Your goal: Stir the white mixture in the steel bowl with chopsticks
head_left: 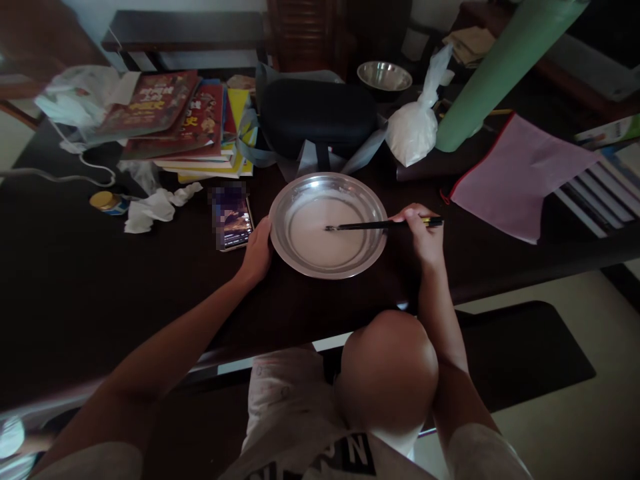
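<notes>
While stirring: right hand (423, 230) grips chopsticks (380, 225).
Left hand (257, 250): open, steadying pan (305, 267) rim.
Pan: light, probably slippery; hold rim.

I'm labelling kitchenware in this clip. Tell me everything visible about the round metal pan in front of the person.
The metal pan is round, shallow and silvery, with a wide sloping rim and a flat bottom covered by a thin whitish mixture. It sits level on the dark table. The left hand rests against its left rim; the right hand holds dark chopsticks whose tips reach into the mixture near the centre.
</notes>
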`<state>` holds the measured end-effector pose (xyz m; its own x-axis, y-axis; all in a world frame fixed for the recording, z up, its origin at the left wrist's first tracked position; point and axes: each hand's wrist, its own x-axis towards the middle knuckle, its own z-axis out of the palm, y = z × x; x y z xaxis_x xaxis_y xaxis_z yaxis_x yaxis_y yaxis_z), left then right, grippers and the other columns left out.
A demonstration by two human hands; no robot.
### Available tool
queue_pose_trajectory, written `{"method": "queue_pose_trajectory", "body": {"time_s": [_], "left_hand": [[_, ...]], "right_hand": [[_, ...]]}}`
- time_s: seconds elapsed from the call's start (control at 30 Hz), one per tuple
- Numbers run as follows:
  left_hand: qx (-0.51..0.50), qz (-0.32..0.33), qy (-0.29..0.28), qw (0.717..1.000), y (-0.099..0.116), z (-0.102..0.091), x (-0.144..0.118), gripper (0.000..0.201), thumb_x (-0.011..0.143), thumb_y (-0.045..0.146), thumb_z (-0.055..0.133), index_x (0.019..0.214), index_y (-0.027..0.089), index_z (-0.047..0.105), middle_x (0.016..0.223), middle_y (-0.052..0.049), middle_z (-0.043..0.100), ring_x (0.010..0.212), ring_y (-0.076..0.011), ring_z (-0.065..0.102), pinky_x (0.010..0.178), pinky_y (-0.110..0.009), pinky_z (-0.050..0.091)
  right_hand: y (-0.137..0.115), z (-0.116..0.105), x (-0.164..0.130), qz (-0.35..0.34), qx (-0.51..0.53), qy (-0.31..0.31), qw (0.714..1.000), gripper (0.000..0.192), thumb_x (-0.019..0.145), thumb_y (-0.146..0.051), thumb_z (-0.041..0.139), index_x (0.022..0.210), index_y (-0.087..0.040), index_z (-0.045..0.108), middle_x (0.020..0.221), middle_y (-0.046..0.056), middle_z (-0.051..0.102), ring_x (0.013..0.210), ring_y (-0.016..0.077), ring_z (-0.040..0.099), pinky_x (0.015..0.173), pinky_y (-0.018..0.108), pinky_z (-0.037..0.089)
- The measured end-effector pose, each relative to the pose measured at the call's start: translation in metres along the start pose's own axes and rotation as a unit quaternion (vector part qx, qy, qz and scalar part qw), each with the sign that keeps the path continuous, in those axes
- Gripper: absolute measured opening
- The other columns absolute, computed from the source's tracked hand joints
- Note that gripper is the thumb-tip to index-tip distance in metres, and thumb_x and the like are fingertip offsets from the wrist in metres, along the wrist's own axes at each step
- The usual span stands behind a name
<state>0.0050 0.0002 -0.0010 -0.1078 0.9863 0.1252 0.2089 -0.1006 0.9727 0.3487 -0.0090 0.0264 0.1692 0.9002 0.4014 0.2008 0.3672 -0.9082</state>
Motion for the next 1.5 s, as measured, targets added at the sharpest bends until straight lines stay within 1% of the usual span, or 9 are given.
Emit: {"method": "queue_pose_trajectory", "body": {"time_s": [0.27,0.37,0.53,0.7,0.87,1.03,1.2,1.37,1.5], "left_hand": [[0.014,-0.006,0.003,1.0,0.008,0.0,-0.001,0.036,0.108,0.036,0.044,0.079,0.022,0.061,0.096,-0.008,0.075,0.106,-0.0259,0.068,0.103,-0.038,0.057],[0.017,-0.003,0.001,1.0,0.006,-0.001,0.0,0.035,0.106,0.042,0.049,0.08,0.023,0.062,0.096,-0.008,0.074,0.104,-0.0267,0.067,0.102,-0.039,0.057],[-0.003,-0.015,0.001,1.0,0.001,0.001,0.001,0.042,0.104,0.056,0.049,0.076,0.025,0.057,0.09,-0.007,0.072,0.105,-0.0277,0.065,0.1,-0.039,0.056],[-0.001,0.0,-0.005,1.0,-0.005,0.001,0.002,0.041,0.107,0.051,0.045,0.082,0.024,0.061,0.096,-0.007,0.073,0.1,-0.0256,0.065,0.098,-0.039,0.056],[-0.023,-0.007,-0.011,1.0,-0.008,0.0,0.002,0.042,0.107,0.054,0.045,0.085,0.024,0.064,0.097,-0.007,0.074,0.109,-0.0268,0.067,0.103,-0.04,0.055],[-0.02,-0.015,-0.001,1.0,-0.003,0.0,0.001,0.043,0.105,0.056,0.048,0.077,0.025,0.059,0.088,-0.005,0.07,0.104,-0.0263,0.066,0.098,-0.038,0.056],[-0.021,-0.009,0.002,1.0,0.0,0.0,0.001,0.042,0.105,0.048,0.05,0.071,0.025,0.052,0.086,-0.006,0.069,0.105,-0.025,0.066,0.099,-0.036,0.056],[-0.022,-0.013,0.002,1.0,-0.003,0.0,0.001,0.04,0.105,0.052,0.049,0.078,0.024,0.059,0.088,-0.005,0.07,0.1,-0.0248,0.065,0.096,-0.036,0.056],[-0.026,-0.023,0.005,0.999,-0.005,-0.001,0.001,0.042,0.104,0.055,0.05,0.077,0.024,0.059,0.09,-0.005,0.07,0.105,-0.0253,0.067,0.097,-0.037,0.057]], "right_hand": [[-0.002,0.001,0.0,0.003,-0.005,-0.029,1.0,0.044,0.087,-0.069,0.077,0.072,-0.027,0.08,0.073,0.0,0.079,0.075,0.0197,0.076,0.074,0.034,0.06],[-0.002,0.0,0.0,0.011,0.009,0.019,1.0,0.047,0.089,-0.069,0.075,0.067,-0.027,0.076,0.064,-0.002,0.072,0.067,0.0182,0.073,0.071,0.034,0.06],[-0.003,0.002,0.0,0.002,-0.009,-0.045,0.999,0.044,0.088,-0.068,0.076,0.072,-0.028,0.08,0.073,0.0,0.077,0.074,0.0195,0.075,0.076,0.035,0.06],[-0.002,0.0,0.001,0.004,0.012,0.028,1.0,0.048,0.089,-0.069,0.074,0.066,-0.027,0.077,0.064,-0.001,0.072,0.066,0.0179,0.073,0.071,0.034,0.058],[-0.003,0.002,0.0,0.007,0.001,-0.045,0.999,0.042,0.087,-0.067,0.077,0.072,-0.028,0.081,0.073,0.0,0.078,0.074,0.0188,0.075,0.075,0.034,0.059],[-0.003,0.0,0.0,0.024,0.002,0.024,0.999,0.048,0.088,-0.07,0.075,0.067,-0.027,0.076,0.066,-0.001,0.073,0.068,0.0197,0.075,0.073,0.036,0.061],[-0.003,0.002,0.0,0.007,-0.012,-0.032,0.999,0.045,0.086,-0.07,0.076,0.07,-0.028,0.079,0.074,0.001,0.078,0.076,0.0205,0.077,0.077,0.037,0.061],[-0.002,0.001,0.001,0.006,-0.005,0.03,1.0,0.049,0.089,-0.07,0.074,0.066,-0.027,0.075,0.065,-0.001,0.073,0.067,0.0192,0.074,0.073,0.036,0.06],[-0.001,0.0,0.0,-0.002,-0.002,-0.03,1.0,0.043,0.089,-0.066,0.076,0.07,-0.027,0.079,0.072,0.0,0.078,0.074,0.0194,0.075,0.075,0.035,0.059]]}}
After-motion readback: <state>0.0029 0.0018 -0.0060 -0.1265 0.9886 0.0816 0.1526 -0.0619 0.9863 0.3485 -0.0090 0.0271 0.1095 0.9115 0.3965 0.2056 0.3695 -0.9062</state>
